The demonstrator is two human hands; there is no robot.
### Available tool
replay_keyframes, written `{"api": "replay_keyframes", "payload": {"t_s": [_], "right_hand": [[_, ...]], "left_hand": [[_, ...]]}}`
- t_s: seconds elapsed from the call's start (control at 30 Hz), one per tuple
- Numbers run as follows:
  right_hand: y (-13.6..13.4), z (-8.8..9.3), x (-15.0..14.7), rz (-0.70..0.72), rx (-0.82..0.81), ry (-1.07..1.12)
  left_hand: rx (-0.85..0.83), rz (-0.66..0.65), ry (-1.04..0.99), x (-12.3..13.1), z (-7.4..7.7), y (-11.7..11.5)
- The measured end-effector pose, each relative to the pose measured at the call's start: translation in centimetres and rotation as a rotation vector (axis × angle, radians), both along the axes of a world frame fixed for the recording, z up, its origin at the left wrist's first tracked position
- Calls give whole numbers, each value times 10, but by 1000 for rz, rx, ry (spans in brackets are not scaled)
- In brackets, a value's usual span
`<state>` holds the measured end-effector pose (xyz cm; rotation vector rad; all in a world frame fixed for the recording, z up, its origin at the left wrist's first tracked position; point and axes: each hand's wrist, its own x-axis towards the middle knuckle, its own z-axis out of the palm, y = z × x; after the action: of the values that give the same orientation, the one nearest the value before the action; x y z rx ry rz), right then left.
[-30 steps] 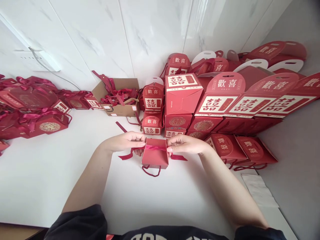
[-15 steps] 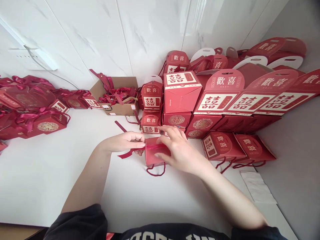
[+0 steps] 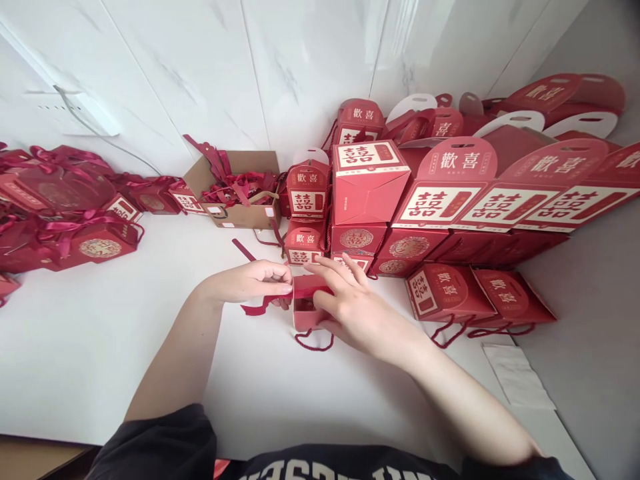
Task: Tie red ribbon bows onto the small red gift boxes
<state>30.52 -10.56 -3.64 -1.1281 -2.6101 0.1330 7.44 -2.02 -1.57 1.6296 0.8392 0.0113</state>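
A small red gift box [image 3: 306, 321] with a dark red cord handle [image 3: 314, 345] lies on the white table in front of me. A dark opening shows in its upper face, partly behind my fingers. At its left edge, my left hand [image 3: 260, 283] pinches a red ribbon [image 3: 256, 309], whose loose ends hang out to the left. Over the box's right part rests my right hand [image 3: 350, 307], fingers spread and touching the box. Its palm hides that side of the box.
Stacked red gift boxes [image 3: 443, 200] stand at the back right, with two more boxes [image 3: 450, 293] lying before them. A cardboard box [image 3: 240, 217] holds red ribbons. Ribbon-tied boxes [image 3: 65, 240] are piled at left. White paper [image 3: 517, 375] lies near the right edge.
The small box's upper face was covered and now shows an opening. My right hand's fingers have shifted on it. My left hand still pinches the ribbon; the view has moved slightly.
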Motion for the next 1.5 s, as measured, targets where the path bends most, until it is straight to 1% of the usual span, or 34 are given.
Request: {"api": "replay_keyframes", "payload": {"t_s": [0.1, 0.2, 0.33, 0.47, 0.53, 0.67, 0.87, 1.0, 1.07, 1.13, 1.23, 1.3, 1.4, 1.5], "right_hand": [[-1, 5, 2, 48, -14, 6], [-1, 7, 6, 46, -82, 38], [-1, 5, 8, -22, -126, 68], [-2, 1, 2, -138, -115, 29], [-2, -2, -2, -165, -103, 9], [0, -6, -4, -136, -121, 40], [8, -7, 3, -80, -249, 191], [10, -6, 9, 5, -284, 279], [9, -6, 10, -7, -271, 293], [9, -7, 10, -28, -265, 309], [9, -7, 9, -8, -282, 338], [9, -6, 8, 2, -284, 334], [8, -5, 9, -44, -262, 292], [7, -6, 8, -127, -222, 216]], "left_hand": [[24, 15, -7, 0, 1, -1], [26, 10, -15, 0, 3, -2], [25, 19, -27, 2, 5, -2], [37, 28, -29, 3, 5, -1], [42, 16, -35, 3, 4, 0], [69, 15, -38, 3, 3, 0], [58, 35, -48, 3, 2, -1], [118, 26, -36, 2, 2, 0], [133, 21, -34, 2, 2, 0], [150, 45, 1, 3, 2, -2], [272, 125, 97, 8, 2, -7], [372, 145, 152, 12, 3, -11], [440, 118, 191, 16, 2, -15], [404, 112, 155, 14, 2, -15]]}}
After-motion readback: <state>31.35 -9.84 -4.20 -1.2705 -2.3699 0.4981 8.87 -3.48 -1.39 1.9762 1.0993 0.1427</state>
